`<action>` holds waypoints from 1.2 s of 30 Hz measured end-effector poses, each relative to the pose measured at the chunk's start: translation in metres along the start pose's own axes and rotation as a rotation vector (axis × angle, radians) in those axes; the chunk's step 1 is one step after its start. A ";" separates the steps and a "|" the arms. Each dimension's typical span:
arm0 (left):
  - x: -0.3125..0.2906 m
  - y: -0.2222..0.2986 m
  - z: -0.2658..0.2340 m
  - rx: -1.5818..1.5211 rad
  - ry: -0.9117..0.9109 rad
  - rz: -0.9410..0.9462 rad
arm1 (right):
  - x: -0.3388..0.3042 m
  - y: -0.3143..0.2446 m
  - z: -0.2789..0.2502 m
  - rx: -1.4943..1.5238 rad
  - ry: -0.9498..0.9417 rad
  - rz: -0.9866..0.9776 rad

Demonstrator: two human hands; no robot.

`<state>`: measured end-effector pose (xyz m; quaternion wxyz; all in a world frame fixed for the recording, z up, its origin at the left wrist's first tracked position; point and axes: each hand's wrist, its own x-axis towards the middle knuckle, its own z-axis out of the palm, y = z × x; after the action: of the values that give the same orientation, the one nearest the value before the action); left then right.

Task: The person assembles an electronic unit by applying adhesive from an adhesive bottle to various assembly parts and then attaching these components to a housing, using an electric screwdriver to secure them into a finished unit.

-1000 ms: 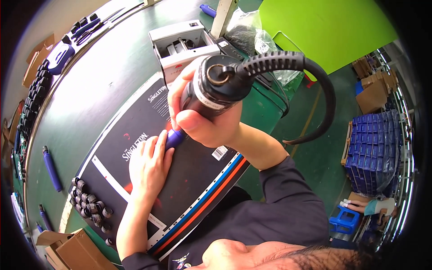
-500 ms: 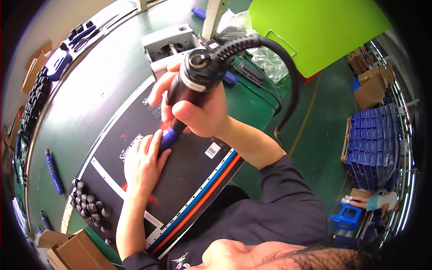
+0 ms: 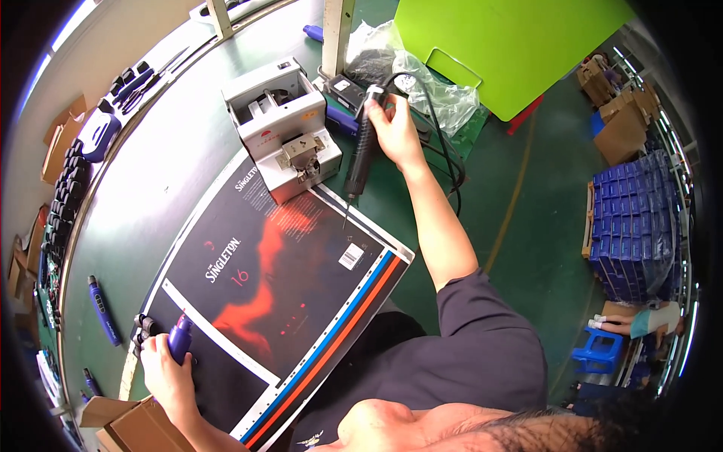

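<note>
In my right hand (image 3: 395, 135) is a black electric screwdriver (image 3: 362, 154), gripped near its top end. Its thin bit points down over the right part of a dark printed sheet (image 3: 256, 279), apart from any other thing. My left hand (image 3: 169, 377) is at the sheet's lower left, fingers wrapped round a purple-blue cylindrical tool body (image 3: 180, 339) whose narrow end points up. Its fingertips are beside a group of small black caps (image 3: 143, 325), partly hidden by the hand. Whether they touch the caps, I cannot tell.
Beyond the sheet stands a grey-white screw feeder (image 3: 282, 132), with a metal post (image 3: 335, 38) behind it. The screwdriver's cable loops at the right beside clear plastic bags (image 3: 444, 98). Another purple-blue tool (image 3: 104, 310) lies at the left, above a cardboard box (image 3: 147, 429).
My hands have separated. The screwdriver has moved up and right, off the purple-blue tool body. My left hand has carried that body down and left to the black caps.
</note>
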<state>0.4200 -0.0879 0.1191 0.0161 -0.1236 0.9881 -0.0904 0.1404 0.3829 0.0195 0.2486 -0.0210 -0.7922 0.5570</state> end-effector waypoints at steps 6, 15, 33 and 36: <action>-0.005 -0.012 0.026 -0.018 -0.010 -0.026 | -0.016 -0.010 -0.004 -0.425 -0.027 -0.161; -0.014 -0.028 0.018 0.028 -0.002 -0.046 | -0.022 -0.028 -0.025 -0.292 -0.150 -0.020; 0.006 -0.029 0.001 -0.490 0.082 -0.103 | -0.037 -0.065 -0.036 -0.335 0.196 -0.307; 0.009 -0.016 -0.008 -0.635 0.076 -0.167 | -0.076 -0.124 -0.010 -0.101 0.018 -0.388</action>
<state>0.4151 -0.1041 0.1298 -0.0677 -0.1996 0.9532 0.2168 0.2413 0.3211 0.1048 0.3571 0.1145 -0.8060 0.4579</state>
